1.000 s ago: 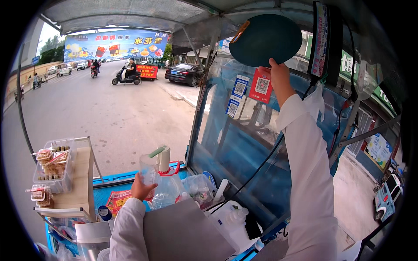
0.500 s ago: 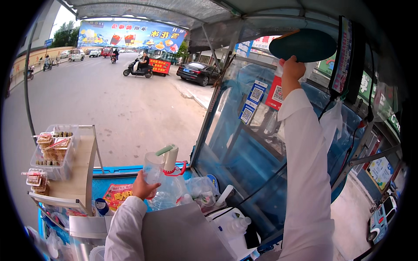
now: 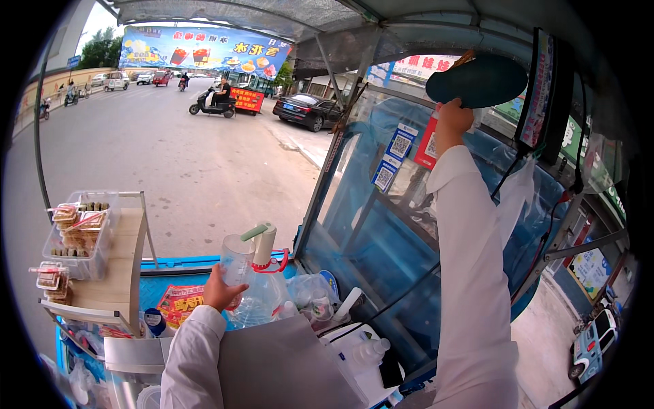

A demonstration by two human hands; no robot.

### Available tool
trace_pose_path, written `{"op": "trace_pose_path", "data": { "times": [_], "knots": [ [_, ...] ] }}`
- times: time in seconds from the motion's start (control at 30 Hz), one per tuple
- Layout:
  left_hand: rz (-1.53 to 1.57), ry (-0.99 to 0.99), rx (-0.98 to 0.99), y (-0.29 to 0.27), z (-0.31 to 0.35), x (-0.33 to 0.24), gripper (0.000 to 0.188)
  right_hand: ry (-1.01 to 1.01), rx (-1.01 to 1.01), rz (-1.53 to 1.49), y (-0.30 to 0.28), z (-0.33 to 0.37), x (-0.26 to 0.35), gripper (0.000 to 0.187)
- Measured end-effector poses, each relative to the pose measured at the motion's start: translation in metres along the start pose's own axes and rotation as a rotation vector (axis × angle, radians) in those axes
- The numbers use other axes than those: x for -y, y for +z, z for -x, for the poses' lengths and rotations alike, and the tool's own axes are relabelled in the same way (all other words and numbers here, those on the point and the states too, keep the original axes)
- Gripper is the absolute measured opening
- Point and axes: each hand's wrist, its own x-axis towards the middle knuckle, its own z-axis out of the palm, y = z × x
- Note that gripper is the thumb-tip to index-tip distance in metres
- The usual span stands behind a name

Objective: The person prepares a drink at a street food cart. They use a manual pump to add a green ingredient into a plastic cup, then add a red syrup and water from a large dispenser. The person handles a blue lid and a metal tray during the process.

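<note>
Street stall; left hand (image 3: 219,293) grips cup (image 3: 236,262); right hand (image 3: 452,123) fan (image 3: 477,80).

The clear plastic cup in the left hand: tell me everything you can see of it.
The clear plastic cup is a tall, see-through tumbler with a wide round rim, and it looks empty. It is upright, perhaps tilted a little, above the blue cart counter. The left hand grips its lower part, the fingers wrapped around the base, which they hide. Right behind it stands a large clear water jug with a white and green pump on top; whether they touch cannot be told.
</note>
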Motion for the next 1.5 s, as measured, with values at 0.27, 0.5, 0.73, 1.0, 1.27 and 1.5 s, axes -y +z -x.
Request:
{"op": "trace_pose_path", "data": {
  "times": [0.27,0.5,0.73,1.0,1.27,1.5],
  "knots": [
    [0.026,0.007,-0.007,0.001,-0.001,0.005,0.091,0.042,0.084,-0.180,-0.010,0.024,0.026,0.031],
    [0.025,0.002,-0.003,0.002,-0.003,0.009,0.093,-0.107,0.129,0.031,-0.018,0.021,0.026,0.029],
    [-0.007,-0.028,-0.003,-0.006,-0.001,0.007,0.097,-0.303,0.252,0.018,-0.041,0.043,0.014,0.031],
    [0.027,-0.023,0.008,-0.001,-0.002,0.006,0.095,-0.317,0.433,0.209,-0.062,0.008,-0.010,0.030],
    [0.037,-0.030,0.006,0.003,-0.003,0.006,0.095,-0.483,0.320,0.573,-0.087,-0.013,-0.032,0.032],
    [0.050,-0.032,-0.001,0.001,-0.003,0.006,0.092,-0.804,0.359,0.808,-0.091,0.002,-0.033,0.033]
  ]
}}
